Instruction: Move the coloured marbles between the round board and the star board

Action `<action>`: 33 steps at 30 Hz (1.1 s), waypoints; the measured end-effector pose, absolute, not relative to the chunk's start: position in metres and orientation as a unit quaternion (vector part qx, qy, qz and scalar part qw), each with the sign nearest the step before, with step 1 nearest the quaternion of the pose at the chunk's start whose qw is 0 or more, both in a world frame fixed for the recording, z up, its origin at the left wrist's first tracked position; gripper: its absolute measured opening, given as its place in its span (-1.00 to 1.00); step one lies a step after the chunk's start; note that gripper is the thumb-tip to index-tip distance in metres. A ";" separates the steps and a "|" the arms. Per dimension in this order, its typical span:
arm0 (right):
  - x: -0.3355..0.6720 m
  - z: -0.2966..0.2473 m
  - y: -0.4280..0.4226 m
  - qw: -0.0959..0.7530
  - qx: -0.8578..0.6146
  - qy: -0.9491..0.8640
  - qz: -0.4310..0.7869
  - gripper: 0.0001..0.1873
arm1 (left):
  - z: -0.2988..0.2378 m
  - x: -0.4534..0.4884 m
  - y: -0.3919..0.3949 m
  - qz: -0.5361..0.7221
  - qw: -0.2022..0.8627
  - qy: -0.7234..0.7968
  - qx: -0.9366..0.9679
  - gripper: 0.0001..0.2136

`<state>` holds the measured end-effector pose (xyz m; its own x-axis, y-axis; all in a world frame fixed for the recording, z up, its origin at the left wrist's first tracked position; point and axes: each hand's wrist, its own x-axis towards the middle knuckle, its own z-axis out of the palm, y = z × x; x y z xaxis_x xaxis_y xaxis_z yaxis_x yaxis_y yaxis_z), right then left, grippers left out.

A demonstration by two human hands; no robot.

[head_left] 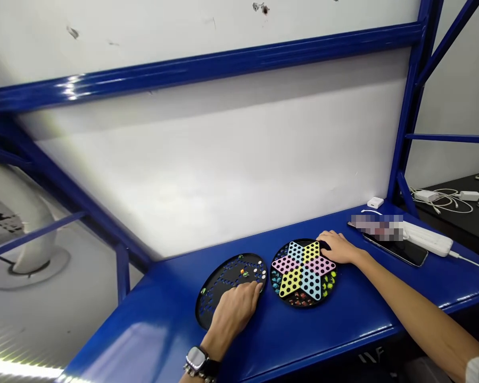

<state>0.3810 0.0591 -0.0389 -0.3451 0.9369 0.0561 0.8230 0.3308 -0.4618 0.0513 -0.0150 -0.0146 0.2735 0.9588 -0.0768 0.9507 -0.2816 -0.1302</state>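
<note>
Our left hand (pixel 233 314) lies palm down with its fingers spread, holding nothing we can see, over a round black marble board (pixel 231 276) drilled with holes. White marbles (pixel 259 274) sit near that board's right edge, and an orange one (pixel 243 272) lies near its middle. Our right hand (pixel 339 247), also open, rests on the far rim of a Chinese checkers board (pixel 303 274) with a pink, yellow and blue star, with coloured marbles (pixel 329 282) between the points. The boards lie side by side on a blue tabletop (pixel 151 330), almost touching. Just right of our right hand lies a smartphone (pixel 395 251), beside a white power strip (pixel 427 238). A blurred patch (pixel 377 227) covers whatever lies above the phone, so we can read nothing there. A smartwatch (pixel 195 359) circles our left wrist.
</note>
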 end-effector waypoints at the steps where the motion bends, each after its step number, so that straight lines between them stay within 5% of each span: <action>1: 0.381 -0.039 0.059 0.158 -0.549 -0.801 0.180 -0.60 | -0.016 0.052 -0.016 0.075 0.034 -0.594 -0.800 -0.56; 9: 0.380 -0.039 0.059 0.157 -0.550 -0.799 0.186 -0.59 | -0.015 0.054 -0.015 0.082 0.027 -0.581 -0.809 -0.52; 14: 0.380 -0.039 0.059 0.159 -0.550 -0.797 0.192 -0.57 | -0.011 0.038 -0.007 -0.019 -0.045 -0.590 -0.806 -0.52; 24: 0.380 -0.040 0.060 0.155 -0.547 -0.801 0.188 -0.57 | 0.012 0.071 0.031 -0.389 -0.434 -0.516 -0.628 -0.51; 33: 0.379 -0.041 0.060 0.168 -0.541 -0.805 0.177 -0.59 | -0.011 0.171 0.103 -0.191 -0.134 -0.558 -0.796 -0.38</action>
